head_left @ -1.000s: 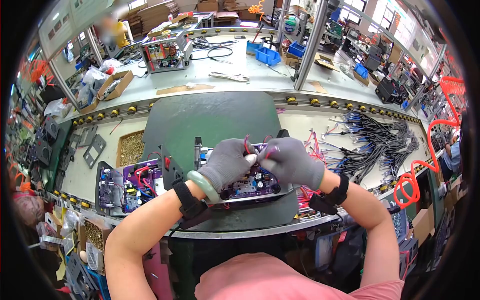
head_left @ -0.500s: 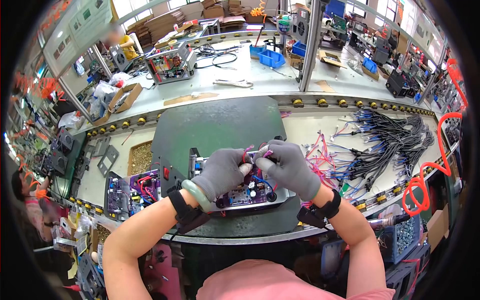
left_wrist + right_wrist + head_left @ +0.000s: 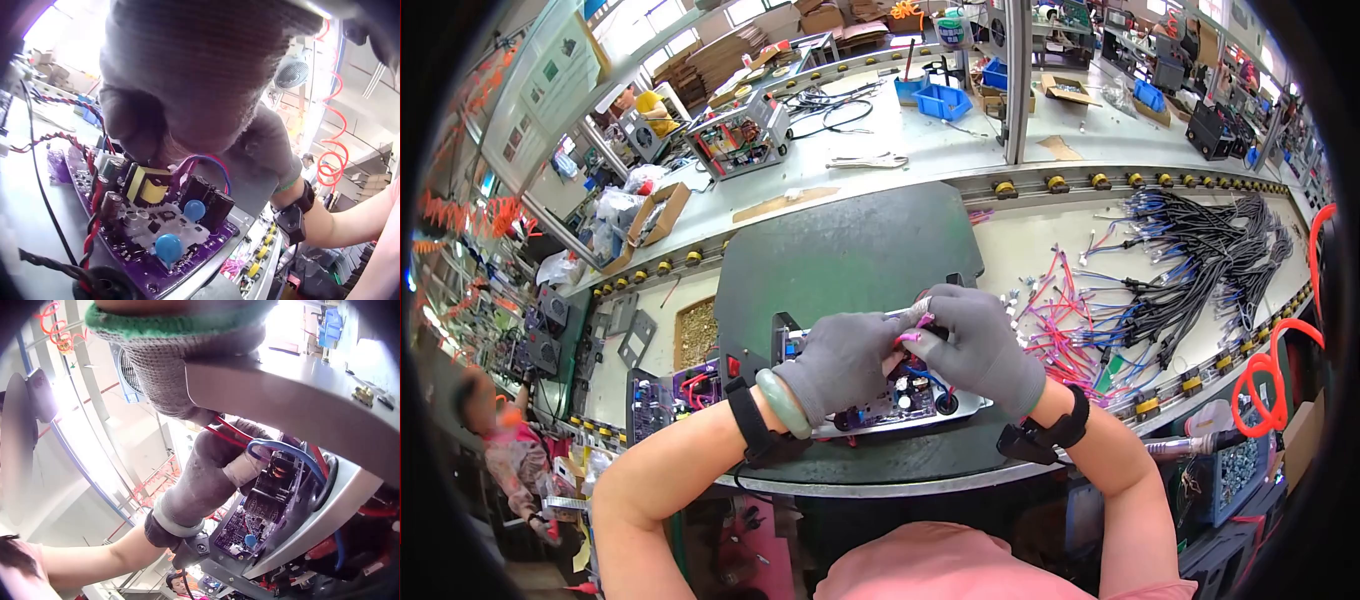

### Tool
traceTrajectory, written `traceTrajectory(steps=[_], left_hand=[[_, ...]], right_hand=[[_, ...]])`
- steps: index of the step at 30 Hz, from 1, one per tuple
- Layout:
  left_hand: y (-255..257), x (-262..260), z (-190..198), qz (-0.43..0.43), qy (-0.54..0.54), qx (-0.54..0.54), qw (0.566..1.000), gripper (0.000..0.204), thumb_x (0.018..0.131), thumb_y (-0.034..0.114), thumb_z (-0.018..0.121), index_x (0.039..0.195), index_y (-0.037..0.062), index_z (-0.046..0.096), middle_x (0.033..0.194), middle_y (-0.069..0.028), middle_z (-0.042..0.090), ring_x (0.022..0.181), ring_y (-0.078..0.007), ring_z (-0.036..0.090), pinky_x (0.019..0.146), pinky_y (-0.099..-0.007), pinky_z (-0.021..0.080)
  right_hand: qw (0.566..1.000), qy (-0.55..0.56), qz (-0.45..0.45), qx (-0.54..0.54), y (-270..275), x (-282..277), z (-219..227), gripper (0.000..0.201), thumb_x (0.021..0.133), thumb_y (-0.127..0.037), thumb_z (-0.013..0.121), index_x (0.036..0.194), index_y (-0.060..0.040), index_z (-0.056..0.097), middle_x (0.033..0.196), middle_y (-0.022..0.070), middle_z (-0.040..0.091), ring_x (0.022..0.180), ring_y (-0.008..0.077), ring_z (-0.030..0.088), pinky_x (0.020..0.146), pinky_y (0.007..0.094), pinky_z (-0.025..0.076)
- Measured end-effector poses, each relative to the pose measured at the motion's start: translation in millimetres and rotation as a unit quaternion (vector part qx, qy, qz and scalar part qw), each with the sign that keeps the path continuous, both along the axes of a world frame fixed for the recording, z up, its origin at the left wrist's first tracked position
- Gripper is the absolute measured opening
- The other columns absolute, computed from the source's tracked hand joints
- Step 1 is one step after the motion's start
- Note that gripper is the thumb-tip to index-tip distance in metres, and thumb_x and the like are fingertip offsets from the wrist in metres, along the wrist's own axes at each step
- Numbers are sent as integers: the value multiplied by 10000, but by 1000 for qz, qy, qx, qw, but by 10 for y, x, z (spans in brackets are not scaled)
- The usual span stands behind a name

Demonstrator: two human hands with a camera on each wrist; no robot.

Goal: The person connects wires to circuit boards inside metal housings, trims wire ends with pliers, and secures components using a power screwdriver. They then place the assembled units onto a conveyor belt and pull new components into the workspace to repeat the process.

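Observation:
Both hands wear grey knit gloves and meet over a purple circuit board [image 3: 890, 405] set in a metal chassis on the dark green mat [image 3: 850, 245]. My right hand [image 3: 985, 345] pinches red wires [image 3: 232, 432] with pink-purple ends between thumb and forefinger. Pressed up against it, my left hand [image 3: 845, 362] pinches the same wires; its fingertips are partly hidden. A blue wire [image 3: 284, 445] loops up from the chassis beneath. On the board stand a yellow transformer [image 3: 149, 185] and blue disc parts [image 3: 169, 247].
A second board unit [image 3: 648, 400] stands to the left, near a box of small brass-coloured parts [image 3: 697, 335]. Red wires [image 3: 1065, 335] and a heap of black cables [image 3: 1200, 265] lie on the right. An orange coiled hose [image 3: 1265, 380] hangs at far right.
The head view has shifted, moving the bench in the picture. My hands have drawn together, and the pink wire end that stood up at the left fingers now lies by the right fingertips.

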State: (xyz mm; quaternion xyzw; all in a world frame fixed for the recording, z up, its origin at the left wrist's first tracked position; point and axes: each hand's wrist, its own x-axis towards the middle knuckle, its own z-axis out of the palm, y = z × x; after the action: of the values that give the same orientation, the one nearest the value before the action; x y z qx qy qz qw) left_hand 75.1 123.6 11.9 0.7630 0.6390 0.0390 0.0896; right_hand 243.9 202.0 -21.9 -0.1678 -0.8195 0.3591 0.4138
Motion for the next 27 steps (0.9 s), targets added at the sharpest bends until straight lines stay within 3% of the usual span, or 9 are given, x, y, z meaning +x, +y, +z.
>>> traceTrajectory(steps=[5,9,11,12,13,15,16,23,27], left_hand=[[61,65,12,-1,74,-86,994,147,869,195,629,985,111,661,901,-127,688,863,-350,684,738,-459,543],[91,-61,36,30,-53,-57,997,212,854,255,672,1030,140,697,900,-138,674,883,-364,660,762,-458,523],[140,2,221,12,28,-137,990,212,854,248,676,1034,141,713,914,-131,683,892,-380,657,776,-451,522],[81,35,264,-40,8,0,999,199,865,262,697,990,109,726,857,-106,685,820,-303,673,765,-405,517],[93,54,321,-39,5,3,999,199,865,262,697,990,109,726,857,-106,685,820,-303,673,765,-405,517],[159,130,480,40,-268,-193,943,230,888,281,712,952,60,725,798,-48,671,751,-164,625,742,-343,499],[200,148,287,34,-392,-181,901,261,917,272,706,966,15,716,782,-12,647,745,-84,550,724,-291,475],[275,-12,141,49,-530,-228,815,262,945,295,697,931,34,717,775,0,649,707,-55,557,646,-234,451],[292,-23,217,31,-511,-230,827,264,957,291,681,939,31,721,744,17,642,680,-45,546,630,-220,447]], right_hand=[[997,27,-18,-77,-36,-2,12,111,844,-106,673,899,-17,712,747,131,642,636,223,618,612,323,482],[986,80,19,-148,3,45,-16,109,855,-93,674,919,-19,722,750,119,652,630,208,619,602,311,482],[989,62,0,-137,-33,142,79,117,848,-98,690,929,-22,727,724,104,631,615,208,608,592,308,481],[997,22,-35,-69,-55,199,134,123,835,-111,705,918,-22,726,716,100,624,611,215,604,583,319,480],[997,-17,-70,-3,-61,247,161,132,821,-123,719,907,-23,726,709,96,618,607,223,600,575,329,480],[990,-26,-106,86,-20,311,120,140,797,-138,732,885,-30,724,689,96,605,618,258,601,604,372,484],[985,-49,-117,119,-20,338,110,142,797,-136,725,902,-39,723,711,100,616,645,279,606,635,394,484],[911,-104,-159,367,81,327,195,264,777,-100,701,1039,-71,705,953,62,657,862,266,640,793,411,491],[875,-159,-119,442,222,237,223,263,747,-142,667,1002,-86,695,908,36,636,859,244,639,804,391,493]])
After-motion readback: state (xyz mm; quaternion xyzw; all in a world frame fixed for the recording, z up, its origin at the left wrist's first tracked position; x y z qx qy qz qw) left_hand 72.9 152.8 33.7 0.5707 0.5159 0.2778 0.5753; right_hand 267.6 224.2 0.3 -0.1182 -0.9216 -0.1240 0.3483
